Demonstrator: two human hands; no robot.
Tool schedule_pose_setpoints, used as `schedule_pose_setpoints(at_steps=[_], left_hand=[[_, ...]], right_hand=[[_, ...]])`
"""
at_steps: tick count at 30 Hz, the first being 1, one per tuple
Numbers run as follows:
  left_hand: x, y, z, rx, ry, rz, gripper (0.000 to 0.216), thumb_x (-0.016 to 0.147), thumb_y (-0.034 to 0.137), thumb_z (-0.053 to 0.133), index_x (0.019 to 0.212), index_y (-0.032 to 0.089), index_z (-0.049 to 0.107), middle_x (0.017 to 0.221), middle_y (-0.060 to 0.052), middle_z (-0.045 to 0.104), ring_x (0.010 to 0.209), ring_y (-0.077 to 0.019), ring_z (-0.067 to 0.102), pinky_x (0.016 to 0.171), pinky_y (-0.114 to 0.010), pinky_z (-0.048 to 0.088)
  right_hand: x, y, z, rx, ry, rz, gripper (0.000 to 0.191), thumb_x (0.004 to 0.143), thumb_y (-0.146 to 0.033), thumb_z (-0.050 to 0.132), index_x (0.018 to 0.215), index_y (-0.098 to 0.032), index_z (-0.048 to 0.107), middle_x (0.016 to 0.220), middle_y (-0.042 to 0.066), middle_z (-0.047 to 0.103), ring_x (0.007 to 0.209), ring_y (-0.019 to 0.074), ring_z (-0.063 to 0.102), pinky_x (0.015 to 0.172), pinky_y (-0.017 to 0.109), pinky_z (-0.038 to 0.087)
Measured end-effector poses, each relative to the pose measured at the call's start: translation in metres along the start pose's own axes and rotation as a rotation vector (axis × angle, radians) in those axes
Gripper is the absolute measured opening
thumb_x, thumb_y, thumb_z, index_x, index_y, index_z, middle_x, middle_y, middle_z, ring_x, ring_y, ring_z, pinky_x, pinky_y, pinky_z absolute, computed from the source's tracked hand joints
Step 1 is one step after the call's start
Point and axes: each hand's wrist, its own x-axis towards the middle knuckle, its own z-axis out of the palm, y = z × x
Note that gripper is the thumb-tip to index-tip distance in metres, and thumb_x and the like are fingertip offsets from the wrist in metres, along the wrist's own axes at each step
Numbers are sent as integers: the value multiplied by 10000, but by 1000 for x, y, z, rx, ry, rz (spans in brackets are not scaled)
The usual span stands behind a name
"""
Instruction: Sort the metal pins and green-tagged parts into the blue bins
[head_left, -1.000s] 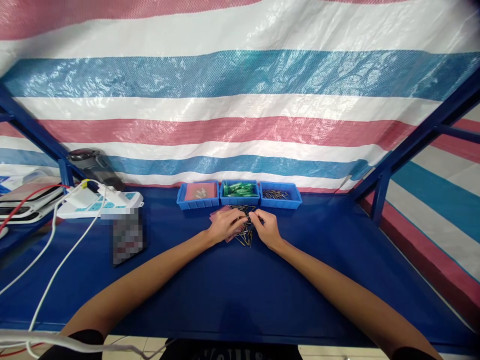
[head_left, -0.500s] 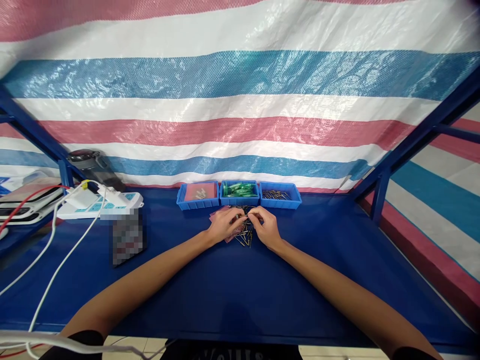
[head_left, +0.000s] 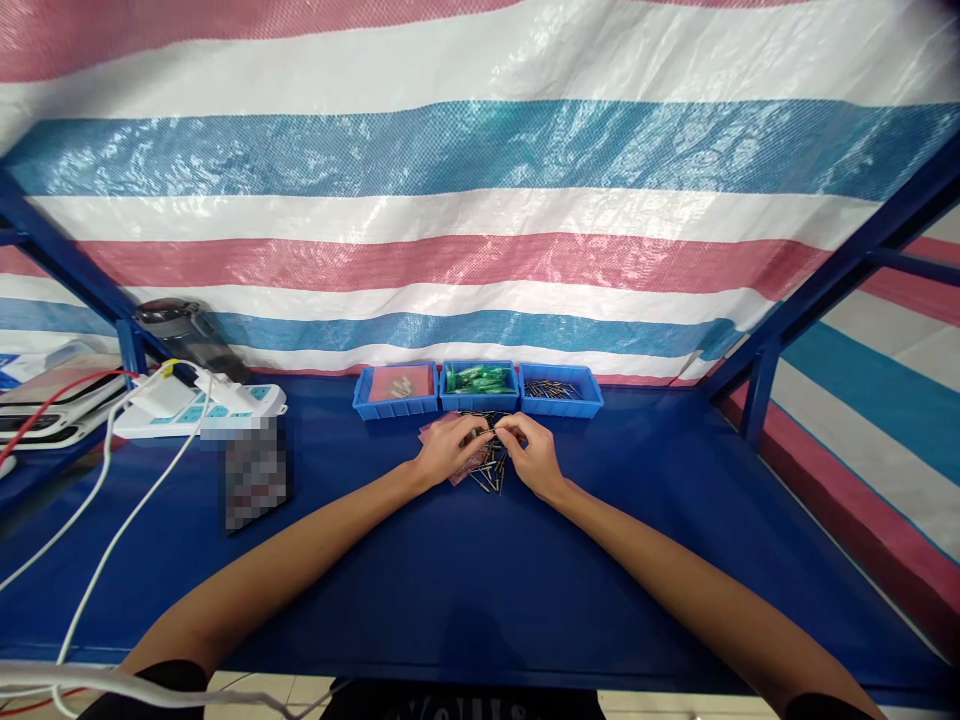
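Just in front of the blue bins, my left hand [head_left: 450, 449] and my right hand [head_left: 534, 455] meet with thumbs and fingers pinched close together. Whatever lies between the fingertips is too small to make out. Beneath and between them is a loose pile of thin, brass-and-dark metal pins [head_left: 491, 474]. A pink plastic bag [head_left: 459, 475] sticks out from under my left hand. Behind stand three small bins: the left bin [head_left: 397, 409] with a pink bag and a few metal pieces, the middle bin [head_left: 480, 402] with green pieces, the right bin [head_left: 562, 408] with similar thin pins.
On the left are a white power strip [head_left: 247, 402] with plugs, white cables [head_left: 112, 545], a dark bottle [head_left: 191, 335] and a blurred dark flat object [head_left: 256, 475]. A striped tarp [head_left: 480, 265] hangs behind the blue table [head_left: 450, 590]. Blue frame bars [head_left: 825, 280] slope at the sides.
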Motion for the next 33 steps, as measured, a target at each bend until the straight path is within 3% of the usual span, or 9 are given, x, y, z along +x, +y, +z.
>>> schedule_pose_setpoints(at_steps=[16, 33], left_hand=[[-1, -2, 1, -18, 17, 23, 189, 904, 328, 502, 916, 168, 602, 792, -12, 682, 637, -93, 611, 624, -185, 450], [2, 2, -5, -99, 102, 126, 171, 902, 253, 506, 978, 158, 626, 921, -62, 699, 856, -143, 650, 788, -246, 516]], right_hand=[[1, -3, -1, -2, 13, 24, 202, 877, -300, 509, 754, -178, 612, 698, 16, 597, 574, 120, 505, 564, 236, 412], [2, 2, 0, -106, -27, 13, 386, 886, -363, 492, 559, -162, 536, 510, -31, 458, 486, 89, 408, 525, 226, 318]])
